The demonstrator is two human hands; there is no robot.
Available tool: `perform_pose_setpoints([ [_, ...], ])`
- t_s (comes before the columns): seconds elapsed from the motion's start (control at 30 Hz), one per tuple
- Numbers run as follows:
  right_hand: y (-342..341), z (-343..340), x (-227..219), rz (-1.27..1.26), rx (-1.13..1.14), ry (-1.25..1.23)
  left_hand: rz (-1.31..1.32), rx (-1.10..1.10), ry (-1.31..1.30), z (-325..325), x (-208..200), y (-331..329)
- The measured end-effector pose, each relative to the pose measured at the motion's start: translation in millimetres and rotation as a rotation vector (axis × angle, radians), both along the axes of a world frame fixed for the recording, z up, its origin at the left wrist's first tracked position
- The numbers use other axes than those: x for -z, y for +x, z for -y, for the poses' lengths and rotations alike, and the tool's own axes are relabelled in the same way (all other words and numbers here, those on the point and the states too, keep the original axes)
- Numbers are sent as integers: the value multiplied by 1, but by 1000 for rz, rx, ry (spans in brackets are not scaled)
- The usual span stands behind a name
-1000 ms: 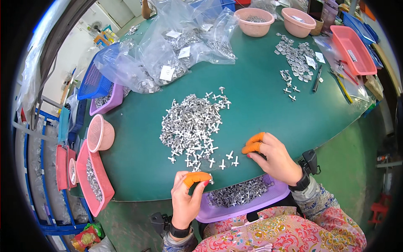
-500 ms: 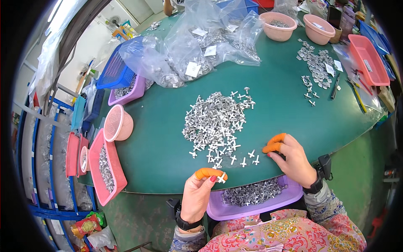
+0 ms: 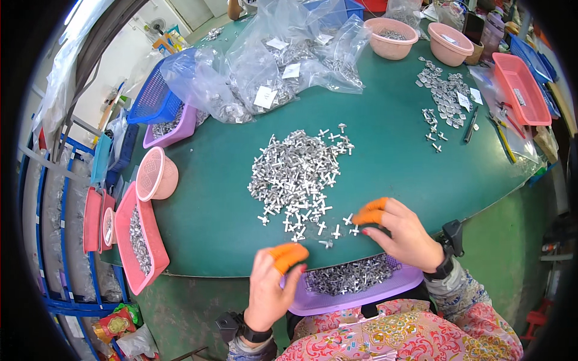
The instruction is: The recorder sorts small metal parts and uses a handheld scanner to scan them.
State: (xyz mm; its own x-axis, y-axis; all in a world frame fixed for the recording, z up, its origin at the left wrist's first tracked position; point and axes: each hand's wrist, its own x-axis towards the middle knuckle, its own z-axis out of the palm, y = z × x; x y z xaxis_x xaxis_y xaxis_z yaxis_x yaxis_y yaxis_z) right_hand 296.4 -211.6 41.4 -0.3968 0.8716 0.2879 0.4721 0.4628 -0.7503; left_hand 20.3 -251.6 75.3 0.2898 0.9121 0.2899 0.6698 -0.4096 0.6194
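A loose heap of small silver metal crosses (image 3: 295,171) lies on the green table, with several strays along its near side. My left hand (image 3: 271,286), in orange finger covers, hovers at the table's front edge; thumb and fingers are apart and no piece shows between them. One blurred metal cross (image 3: 326,243) is near the edge, between my hands. My right hand (image 3: 400,234), also with orange-covered fingers, reaches over the strays. Its fingertips and thumb are spread around a stray cross (image 3: 355,230); whether they touch it is unclear. Below the edge sits a purple basket (image 3: 301,304) of similar pieces.
Clear plastic bags (image 3: 265,66) of metal parts stand at the back. Pink bowls (image 3: 392,45) are at the far right, near flat metal pieces (image 3: 442,90), a pen and a pink tray (image 3: 521,90). On the left stand a pink bin (image 3: 150,240) and a pink basket (image 3: 156,174).
My left hand has let go of the cross it held and drawn back left. My right hand has moved left to the stray crosses. The view has shifted slightly.
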Motion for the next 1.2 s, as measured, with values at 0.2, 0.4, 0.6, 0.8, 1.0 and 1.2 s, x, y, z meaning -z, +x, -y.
perform_pose_setpoints([
  [0.2, -38, -6, 1, 160, 24, 196, -115, -122, 95, -21, 35, 19],
  [0.4, -24, 16, 4, 117, -128, 53, 55, -4, -11, 6, 39, 18],
  [0.6, -38, -21, -5, 86, 9, 146, -2, -121, 126, -25, 34, 13],
  [0.8, -42, -20, 11, 188, -50, 246, -74, -35, 12, -19, 44, 32],
  [1.0, -14, -9, 3, -92, 99, -56, 191, -100, 33, -23, 35, 17],
  [1.2, 10, -11, -3, -5, 226, 21, 139, -118, 111, -28, 26, 7],
])
